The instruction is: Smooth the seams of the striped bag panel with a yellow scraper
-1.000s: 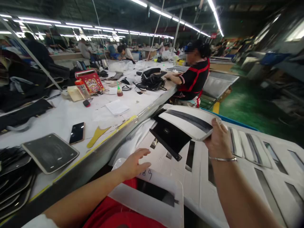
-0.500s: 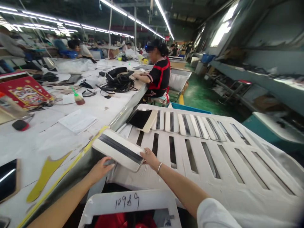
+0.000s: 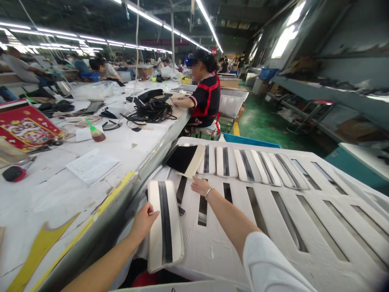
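Note:
My left hand (image 3: pixel 143 224) is closed on the long left edge of a cream rounded panel (image 3: pixel 154 243), thumb on top. A dark lengthwise strip, which looks like a zipper, runs down the panel's middle, and the panel points away from me. My right hand (image 3: pixel 201 186), with a bracelet at the wrist, holds nothing visible; its fingers stretch forward. They are close to the lower corner of a black and cream flat piece (image 3: pixel 184 158); I cannot tell whether they touch it. Beside that piece lies a row of similar cream panels (image 3: pixel 226 162).
A white-covered slotted board (image 3: pixel 243 243) spreads out to the right. On the left worktable (image 3: pixel 121 142) are papers (image 3: pixel 92 166), a green-tipped bottle (image 3: pixel 95 133), a yellow template (image 3: pixel 39 251) and black straps (image 3: pixel 152 109). A co-worker (image 3: pixel 206 93) sits farther along it.
The panel has turned from crosswise to pointing away from me and passed into my left hand. My right hand has let go of it and moved forward toward the black and cream piece.

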Action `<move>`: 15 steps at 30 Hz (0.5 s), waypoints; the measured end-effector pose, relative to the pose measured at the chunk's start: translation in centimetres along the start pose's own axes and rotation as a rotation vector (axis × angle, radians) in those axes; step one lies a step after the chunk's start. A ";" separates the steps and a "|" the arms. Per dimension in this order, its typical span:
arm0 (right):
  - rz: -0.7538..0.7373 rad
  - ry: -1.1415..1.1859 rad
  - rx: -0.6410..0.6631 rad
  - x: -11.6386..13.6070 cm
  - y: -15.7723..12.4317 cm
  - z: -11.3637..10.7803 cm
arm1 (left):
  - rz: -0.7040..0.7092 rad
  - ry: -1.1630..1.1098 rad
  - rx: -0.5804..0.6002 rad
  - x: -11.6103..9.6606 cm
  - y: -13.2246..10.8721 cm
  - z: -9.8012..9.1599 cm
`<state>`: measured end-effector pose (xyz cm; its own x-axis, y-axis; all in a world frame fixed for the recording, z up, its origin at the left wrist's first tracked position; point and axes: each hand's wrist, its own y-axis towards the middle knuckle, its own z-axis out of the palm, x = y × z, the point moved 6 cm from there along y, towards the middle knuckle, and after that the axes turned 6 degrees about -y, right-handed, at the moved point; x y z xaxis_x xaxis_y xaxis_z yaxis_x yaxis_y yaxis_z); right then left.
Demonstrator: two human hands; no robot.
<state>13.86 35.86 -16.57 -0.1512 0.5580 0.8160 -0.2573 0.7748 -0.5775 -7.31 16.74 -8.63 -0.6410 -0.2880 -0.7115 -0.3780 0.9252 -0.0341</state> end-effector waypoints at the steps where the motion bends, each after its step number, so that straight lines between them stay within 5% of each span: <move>1: -0.008 0.028 -0.045 0.8 1.0 0.1 | 0.068 -0.026 0.005 -1.8 -0.1 -0.6; 5: -0.088 0.038 -0.162 4.4 3.3 1.5 | 0.204 -0.208 0.008 -8.5 0.1 -4.6; 8: -0.231 -0.051 -0.244 9.0 3.2 1.8 | 0.180 -0.331 -0.057 -9.7 2.0 -7.3; 11: -0.444 -0.177 -0.319 15.0 1.7 -0.2 | 0.141 -0.221 -0.062 -6.3 4.6 -6.5; 15: -0.692 -0.394 -0.397 20.4 -2.3 -5.5 | -0.059 -0.050 0.001 2.4 6.1 -2.5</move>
<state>16.60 47.07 1.28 -0.4205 -0.1598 0.8931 -0.0741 0.9871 0.1417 -12.86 21.08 -8.79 -0.5837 -0.3292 -0.7422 -0.4132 0.9073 -0.0775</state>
